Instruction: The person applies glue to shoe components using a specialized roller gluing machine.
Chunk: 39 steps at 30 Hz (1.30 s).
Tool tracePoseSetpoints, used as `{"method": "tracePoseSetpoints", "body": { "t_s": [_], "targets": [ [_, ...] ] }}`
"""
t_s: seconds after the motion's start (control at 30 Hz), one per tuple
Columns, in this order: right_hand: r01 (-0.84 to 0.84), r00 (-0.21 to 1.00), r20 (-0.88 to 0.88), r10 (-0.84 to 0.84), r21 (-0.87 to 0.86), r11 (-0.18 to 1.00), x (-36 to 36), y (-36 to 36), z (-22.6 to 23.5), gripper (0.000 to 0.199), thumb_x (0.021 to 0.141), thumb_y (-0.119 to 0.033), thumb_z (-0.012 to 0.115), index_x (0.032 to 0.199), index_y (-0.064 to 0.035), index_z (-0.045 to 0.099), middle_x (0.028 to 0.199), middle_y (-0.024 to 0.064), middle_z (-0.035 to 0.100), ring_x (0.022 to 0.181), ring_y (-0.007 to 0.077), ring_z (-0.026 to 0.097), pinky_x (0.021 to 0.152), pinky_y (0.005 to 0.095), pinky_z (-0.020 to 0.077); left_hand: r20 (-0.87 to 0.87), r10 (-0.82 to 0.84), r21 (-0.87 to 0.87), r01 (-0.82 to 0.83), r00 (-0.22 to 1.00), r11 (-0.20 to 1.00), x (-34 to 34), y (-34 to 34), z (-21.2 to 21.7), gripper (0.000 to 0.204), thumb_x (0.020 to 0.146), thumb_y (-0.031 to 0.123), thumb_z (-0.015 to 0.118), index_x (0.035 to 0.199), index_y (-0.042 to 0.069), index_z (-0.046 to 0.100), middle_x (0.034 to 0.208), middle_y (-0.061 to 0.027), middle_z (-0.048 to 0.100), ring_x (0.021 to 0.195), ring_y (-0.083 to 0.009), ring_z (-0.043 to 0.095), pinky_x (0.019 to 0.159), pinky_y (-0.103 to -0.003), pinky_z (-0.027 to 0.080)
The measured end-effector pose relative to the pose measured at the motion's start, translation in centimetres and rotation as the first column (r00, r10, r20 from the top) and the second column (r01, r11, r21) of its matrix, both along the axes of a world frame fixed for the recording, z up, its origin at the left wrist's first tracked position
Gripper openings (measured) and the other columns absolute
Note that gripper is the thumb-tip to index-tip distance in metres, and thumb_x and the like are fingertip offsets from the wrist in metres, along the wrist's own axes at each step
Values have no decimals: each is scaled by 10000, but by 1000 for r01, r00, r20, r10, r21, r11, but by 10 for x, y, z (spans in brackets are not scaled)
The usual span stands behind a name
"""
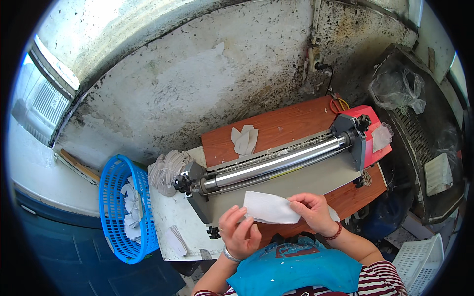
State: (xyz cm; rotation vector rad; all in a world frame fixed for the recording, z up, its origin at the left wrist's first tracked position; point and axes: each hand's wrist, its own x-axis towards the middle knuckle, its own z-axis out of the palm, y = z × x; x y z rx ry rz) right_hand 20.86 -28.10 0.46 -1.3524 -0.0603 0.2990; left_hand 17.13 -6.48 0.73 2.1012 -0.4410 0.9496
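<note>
In front of my chest, my right hand (314,213) pinches the right end of a flat white piece (270,207) with a finely dimpled surface. Its exact material cannot be told. My left hand (239,233) is by the piece's left end, fingers bent and apart, their tips close to its lower left corner; whether they touch it is unclear. Just beyond stands a roller machine (276,163) with a long shiny metal roller, dark end brackets and a red housing (375,138). The piece is held above the near edge of the machine's flat grey plate (316,177).
On my left, a blue plastic basket (104,217) holds several white pieces. A bundle of pale strips (168,170) and a small white stack (175,240) lie on the white tabletop (160,217). Pale scraps (244,139) rest on the brown board (281,121). A white basket (417,261) stands lower right.
</note>
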Motion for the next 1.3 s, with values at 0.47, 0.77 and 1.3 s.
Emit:
{"method": "tracePoseSetpoints", "body": {
  "t_s": [0.47, 0.77, 1.3],
  "targets": [
    [125, 924, 340, 174, -698, 705, 0, -4, -30, 174, 828, -170, 647, 977, -81, 654, 615, 68, 614, 535, 227, 604, 499, 311, 458, -330, 127, 719, 162, 936, 676, 15, -14, -51, 711, 631, 189, 703, 1309, 195, 489, 1379, -65, 442, 1322, -296, 342, 1045, -532, 203],
    [132, 960, 277, 31, -548, 826, -15, -33, -46, 183, 836, -90, 638, 1009, -31, 644, 616, 50, 603, 523, 110, 563, 494, 244, 438, -395, 40, 565, 208, 918, 799, 20, -16, -36, 621, 642, 168, 704, 1240, 171, 540, 1308, -62, 505, 1228, -282, 440, 994, -497, 269],
    [-131, 985, 101, 143, -115, 985, -23, -17, -28, 397, 945, -240, 518, 1246, 18, 498, 1048, 86, 620, 940, 136, 571, 797, 269, 469, -465, -775, -883, -283, 429, 373, 7, -46, -18, 319, 926, 237, 530, 1118, -16, 566, 1005, -62, 629, 887, -133, 592, 787, -289, 489]
  ]
}}
